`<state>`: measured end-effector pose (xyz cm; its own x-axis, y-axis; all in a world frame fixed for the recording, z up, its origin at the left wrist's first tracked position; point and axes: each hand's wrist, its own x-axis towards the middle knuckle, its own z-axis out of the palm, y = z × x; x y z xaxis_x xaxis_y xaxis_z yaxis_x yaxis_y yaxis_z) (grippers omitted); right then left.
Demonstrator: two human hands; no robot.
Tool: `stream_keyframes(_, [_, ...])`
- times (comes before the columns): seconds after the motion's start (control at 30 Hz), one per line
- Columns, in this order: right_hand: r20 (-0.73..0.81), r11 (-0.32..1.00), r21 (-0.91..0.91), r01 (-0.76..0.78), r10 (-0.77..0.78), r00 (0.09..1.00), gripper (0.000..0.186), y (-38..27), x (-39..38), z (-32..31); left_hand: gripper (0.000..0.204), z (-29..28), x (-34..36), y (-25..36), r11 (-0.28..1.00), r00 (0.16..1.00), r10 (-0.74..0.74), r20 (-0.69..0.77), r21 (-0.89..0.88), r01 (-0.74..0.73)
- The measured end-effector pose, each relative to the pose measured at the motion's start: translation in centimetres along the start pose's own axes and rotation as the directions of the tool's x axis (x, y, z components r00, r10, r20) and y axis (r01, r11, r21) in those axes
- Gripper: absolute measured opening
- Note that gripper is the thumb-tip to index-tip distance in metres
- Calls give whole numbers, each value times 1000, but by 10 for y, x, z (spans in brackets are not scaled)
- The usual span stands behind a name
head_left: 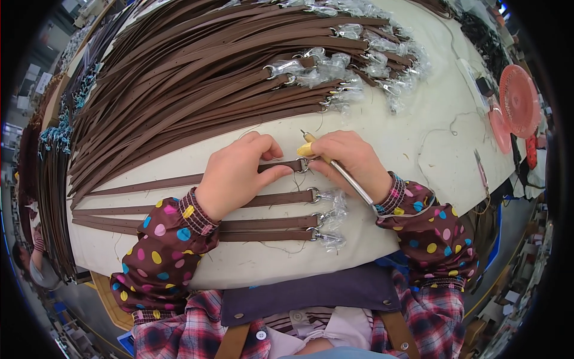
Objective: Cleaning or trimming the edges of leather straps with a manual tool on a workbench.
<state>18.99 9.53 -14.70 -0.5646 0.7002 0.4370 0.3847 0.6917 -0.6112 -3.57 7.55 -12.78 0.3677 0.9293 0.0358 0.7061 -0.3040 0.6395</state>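
My left hand [236, 176] is closed around the near end of a brown strap [185, 179], thumb and curled forefinger by its metal ring [304, 164]. My right hand [353, 161] grips a slim metal pen-like tool [353, 182] with a cord, its tip pointing up-left above that ring; something yellow [306, 149] covers a fingertip. Below lie more straps [275, 221] ending in clips wrapped in clear plastic [330, 238], with loose threads around them. Whatever my left fingertips pinch besides the strap is too small to make out.
A large pile of brown straps [179, 72] with bagged clips covers the back of the white table [436, 143]. At right are pink dishes [517, 99], a cord and a small pink-handled tool [481, 170]. Bundles with teal ties [57, 137] hang at left, near a co-worker [39, 260].
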Motion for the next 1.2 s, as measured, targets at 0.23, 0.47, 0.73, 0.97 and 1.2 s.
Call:
stream_keyframes(0.23, [108,999,36,-10,6,994,27,2,2,2,24,-1,11,5,994,975,-107,195,25,104])
stream_keyframes(0.47, [55,996,78,-40,35,998,28,3,1,3,15,-11,2,-1,998,995,55,79,-28,-53])
stream_keyframes(0.73, [116,992,13,129,-130,985,23,2,1,-6,15,4,-24,2,931,971,231,-70,305,-200])
stream_keyframes(0.97, [-50,971,235,-43,56,997,18,-3,-2,-2,16,5,-10,10,998,996,66,55,-1,-66])
stream_keyframes(1.2, [129,771,527,-356,341,931,19,-14,-1,8,13,-2,-4,9,984,987,-6,162,-172,34])
